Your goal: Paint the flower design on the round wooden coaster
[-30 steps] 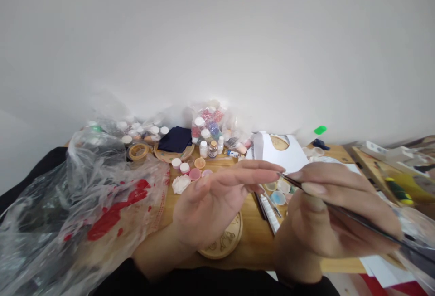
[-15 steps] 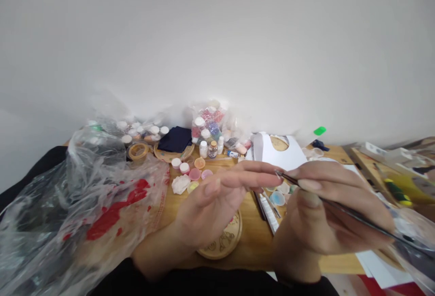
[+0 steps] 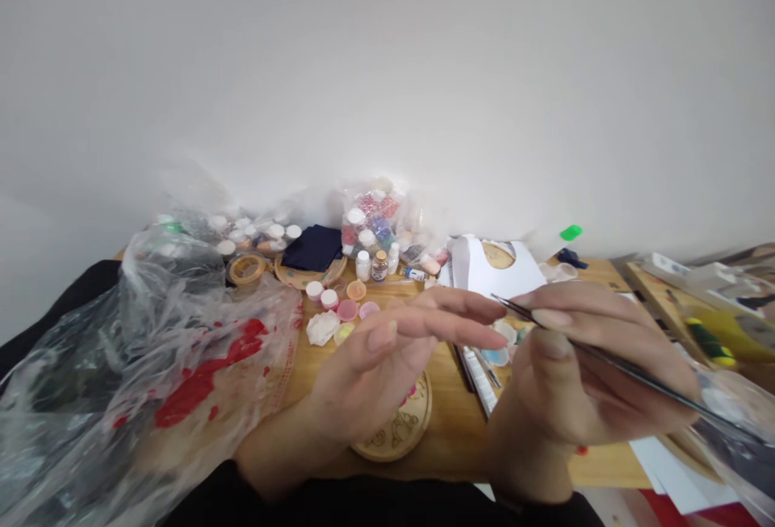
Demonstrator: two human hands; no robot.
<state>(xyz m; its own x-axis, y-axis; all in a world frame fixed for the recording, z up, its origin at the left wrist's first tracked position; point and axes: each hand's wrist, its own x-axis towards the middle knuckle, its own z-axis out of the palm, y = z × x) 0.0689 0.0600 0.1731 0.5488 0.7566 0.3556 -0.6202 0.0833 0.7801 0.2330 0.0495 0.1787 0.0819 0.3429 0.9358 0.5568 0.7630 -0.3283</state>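
My right hand pinches a thin dark paintbrush between thumb and fingers, its tip pointing left toward my left fingertips. My left hand is held above the wooden table with its fingers stretched out to the right, holding nothing. Its fingertips lie just under the brush tip. A round wooden disc with a carved pattern lies on the table under my left hand.
A crumpled clear plastic bag with red print fills the left. Small paint pots, little bottles, bagged beads, a tape roll, a dark cloth and white paper crowd the back. Tubes lie between my hands.
My left fingers have dropped slightly and spread, so the brush tip now sits just above them. My right hand has barely shifted.
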